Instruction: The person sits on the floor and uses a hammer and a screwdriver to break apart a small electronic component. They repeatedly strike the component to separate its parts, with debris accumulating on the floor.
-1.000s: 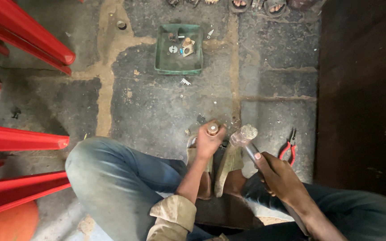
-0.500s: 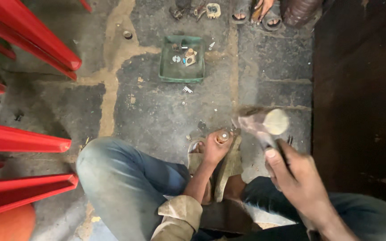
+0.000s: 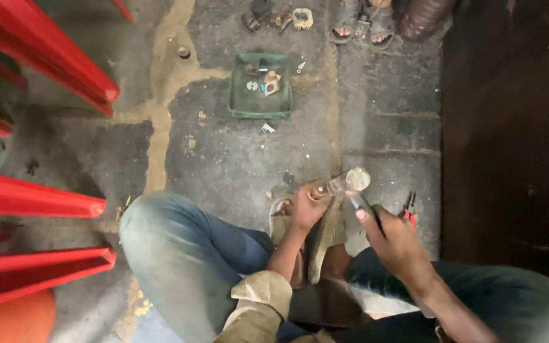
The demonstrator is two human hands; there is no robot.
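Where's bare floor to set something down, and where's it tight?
Free: the grey floor between the green tray and the left knee, and the strip between tray and red chair legs. Crowded: around the left hand and right hand with the hammer, pliers beside them.

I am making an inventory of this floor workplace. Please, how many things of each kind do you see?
Red plastic chairs: 2
Green shallow metal tray of small parts: 1
Metal-headed hammer, in the right hand: 1
Small round piece, held by the left hand: 1
Red-handled pliers: 1
Total: 6
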